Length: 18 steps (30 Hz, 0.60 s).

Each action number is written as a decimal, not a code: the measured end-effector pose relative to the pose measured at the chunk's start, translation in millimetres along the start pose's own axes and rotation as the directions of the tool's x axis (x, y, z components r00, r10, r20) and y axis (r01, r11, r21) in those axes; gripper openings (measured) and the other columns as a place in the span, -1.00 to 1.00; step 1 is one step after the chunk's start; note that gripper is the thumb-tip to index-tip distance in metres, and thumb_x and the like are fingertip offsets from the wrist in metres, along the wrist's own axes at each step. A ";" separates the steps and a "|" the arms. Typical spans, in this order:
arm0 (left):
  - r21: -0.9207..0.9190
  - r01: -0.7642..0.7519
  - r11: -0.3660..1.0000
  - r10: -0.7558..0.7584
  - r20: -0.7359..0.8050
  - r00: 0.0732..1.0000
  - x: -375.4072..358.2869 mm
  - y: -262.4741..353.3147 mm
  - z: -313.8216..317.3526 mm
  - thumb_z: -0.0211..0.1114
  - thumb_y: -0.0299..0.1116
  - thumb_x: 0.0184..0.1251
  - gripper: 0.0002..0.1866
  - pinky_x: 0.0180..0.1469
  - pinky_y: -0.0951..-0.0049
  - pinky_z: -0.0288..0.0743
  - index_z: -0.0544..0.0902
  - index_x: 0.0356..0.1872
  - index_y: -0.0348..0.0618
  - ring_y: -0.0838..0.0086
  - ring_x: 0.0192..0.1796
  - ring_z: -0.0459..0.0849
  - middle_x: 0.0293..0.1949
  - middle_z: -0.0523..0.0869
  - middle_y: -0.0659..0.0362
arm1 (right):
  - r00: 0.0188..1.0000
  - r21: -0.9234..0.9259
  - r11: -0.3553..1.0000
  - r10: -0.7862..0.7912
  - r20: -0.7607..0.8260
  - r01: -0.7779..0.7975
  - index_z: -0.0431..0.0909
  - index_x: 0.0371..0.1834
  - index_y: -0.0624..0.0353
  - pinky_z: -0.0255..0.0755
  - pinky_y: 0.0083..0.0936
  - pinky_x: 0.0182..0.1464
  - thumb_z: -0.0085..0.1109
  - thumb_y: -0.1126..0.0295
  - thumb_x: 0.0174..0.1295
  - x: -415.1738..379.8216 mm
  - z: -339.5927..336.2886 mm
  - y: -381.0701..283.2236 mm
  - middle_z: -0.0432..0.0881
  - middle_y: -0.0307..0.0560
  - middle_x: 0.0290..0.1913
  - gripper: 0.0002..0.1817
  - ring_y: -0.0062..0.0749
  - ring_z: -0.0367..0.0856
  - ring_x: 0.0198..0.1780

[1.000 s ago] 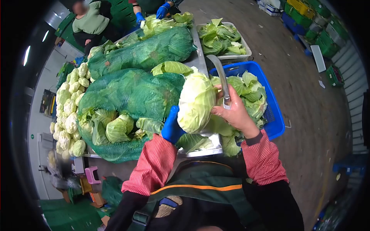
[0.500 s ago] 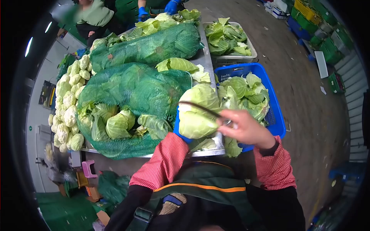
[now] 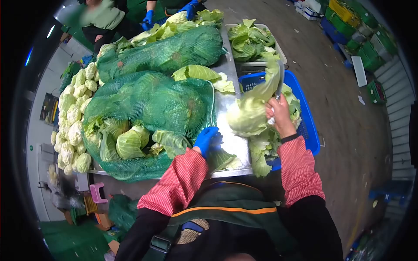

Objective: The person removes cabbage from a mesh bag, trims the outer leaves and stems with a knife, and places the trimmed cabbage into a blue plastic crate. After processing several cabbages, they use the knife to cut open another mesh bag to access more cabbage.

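My right hand [image 3: 280,114], bare, is closed around the handle of a curved knife [image 3: 280,80], its blade pointing up and away from me. Just left of this hand is a pale green cabbage [image 3: 247,116], blurred, over the edge between the metal table [image 3: 226,104] and the blue basket [image 3: 309,126]. A large outer leaf [image 3: 271,82] stands up from it beside the blade. My left hand [image 3: 207,140], in a blue glove, is apart from the cabbage, fingers loosely spread and partly blurred. Loose leaves [image 3: 223,160] lie close below it.
Green mesh sacks [image 3: 148,98] of cabbages cover the left of the table, with trimmed cabbages [image 3: 75,132] heaped beyond. A white crate [image 3: 283,54] of leaves stands behind the basket. Across the table, another person's blue-gloved hands [image 3: 147,19] work near leaves.
My left hand has come off the cabbage and moved slightly left. The cabbage has shifted right toward the basket. My right hand has moved up and right, the knife blade swinging from leftward to upright.
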<state>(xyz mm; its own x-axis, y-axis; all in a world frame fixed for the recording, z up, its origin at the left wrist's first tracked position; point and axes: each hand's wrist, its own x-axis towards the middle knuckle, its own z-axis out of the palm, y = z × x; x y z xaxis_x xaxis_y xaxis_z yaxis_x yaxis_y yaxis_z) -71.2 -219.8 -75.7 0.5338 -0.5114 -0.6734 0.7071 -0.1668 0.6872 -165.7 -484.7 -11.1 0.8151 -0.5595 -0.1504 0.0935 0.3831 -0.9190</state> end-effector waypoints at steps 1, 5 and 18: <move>-0.011 -0.079 0.997 0.078 -0.023 0.997 2.5 1.4 4.9 0.36 -0.09 0.25 -0.44 0.24 0.17 0.42 0.43 0.22 -0.03 0.20 0.15 0.60 0.11 0.61 0.02 | 1.000 0.055 0.998 0.017 0.009 -0.018 0.32 -0.06 0.11 0.22 -0.68 -0.68 0.02 0.51 0.28 3.2 -0.5 -0.2 0.35 -0.35 -0.54 -0.80 -0.72 0.26 -0.67; 0.588 -0.714 0.381 0.734 0.277 0.620 29.2 12.7 28.6 0.66 -0.13 -0.11 0.14 0.44 0.18 0.20 0.11 0.46 -0.26 0.14 0.40 0.29 0.36 0.27 -0.09 | 0.995 -0.121 0.992 0.053 0.086 -0.043 0.34 -0.06 0.17 0.29 -0.64 -0.65 0.05 0.44 0.26 9.5 18.1 23.5 0.38 -0.32 -0.52 -0.78 -0.66 0.34 -0.65; 0.858 -0.514 -0.005 0.525 0.439 0.729 84.2 11.7 15.6 0.49 -0.07 0.05 -0.47 0.38 0.11 0.29 0.68 0.07 -0.03 -0.03 0.31 0.44 0.25 0.51 -0.12 | 0.987 -0.255 0.967 -0.058 -0.153 0.017 0.36 -0.13 0.13 0.23 -0.55 -0.69 0.10 0.44 0.26 46.6 -21.3 0.9 0.38 -0.28 -0.54 -0.83 -0.62 0.32 -0.69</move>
<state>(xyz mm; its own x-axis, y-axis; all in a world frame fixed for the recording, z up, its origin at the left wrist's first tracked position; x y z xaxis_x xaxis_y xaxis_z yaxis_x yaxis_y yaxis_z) -25.2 -277.9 -120.1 0.5566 -0.8307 -0.0103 -0.6756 -0.4597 0.5764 -139.9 -526.1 -26.7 0.7115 -0.6863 -0.1507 -0.0410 0.1735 -0.9840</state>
